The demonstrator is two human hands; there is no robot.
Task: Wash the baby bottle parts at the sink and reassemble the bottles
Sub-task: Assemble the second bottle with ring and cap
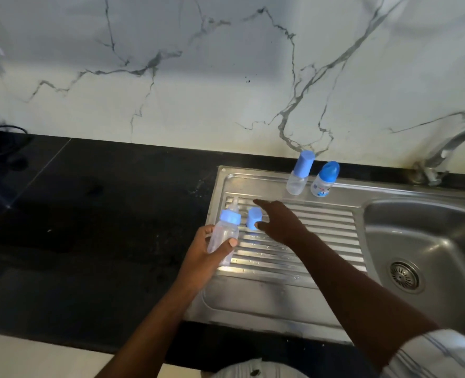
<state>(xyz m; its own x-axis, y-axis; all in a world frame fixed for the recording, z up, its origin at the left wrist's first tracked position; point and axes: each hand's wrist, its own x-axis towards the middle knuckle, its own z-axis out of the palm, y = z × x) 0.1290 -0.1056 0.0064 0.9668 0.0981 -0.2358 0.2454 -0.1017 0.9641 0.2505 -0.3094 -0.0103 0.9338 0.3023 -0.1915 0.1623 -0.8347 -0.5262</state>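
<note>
Two hands work over the steel drainboard (294, 282). L hand (201, 255), forearm rising from 6 o'clock, wraps fingers & thumb round the clear bottle (223, 236) w/ blue collar & teat, tilted toward 12 at the board's 9 o'clock edge. R hand (277, 222) crosses in from 4 o'clock, palm down, fingers spread & unclenched, index straight, thumb tip touching the loose blue cap (253, 222) just beside the bottle at its 3 o'clock. At the board's 1 o'clock stand a tall-capped bottle (298, 173) & a round-capped bottle (324, 181); basin (416, 241) at 3.
</note>
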